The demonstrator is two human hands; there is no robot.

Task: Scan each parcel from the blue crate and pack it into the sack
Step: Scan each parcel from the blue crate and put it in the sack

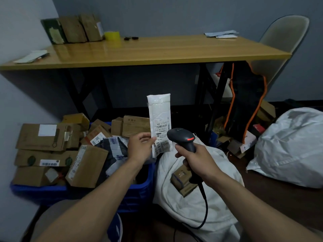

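Holding a white parcel (159,122) upright above the blue crate (138,191), the left hand (139,147) pinches its lower edge while the right hand (194,158) grips the scanner (183,137) just beside the label; that thumb may cover the barcode, spoiling the read before the sack (197,203)

Arms outstretched, left hand (139,149) pinches parcel (159,112), right hand (197,159) grips scanner (181,135)

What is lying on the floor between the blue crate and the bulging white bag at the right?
In the head view, the open sack lies there, beside the blue crate, with a cardboard box inside it.
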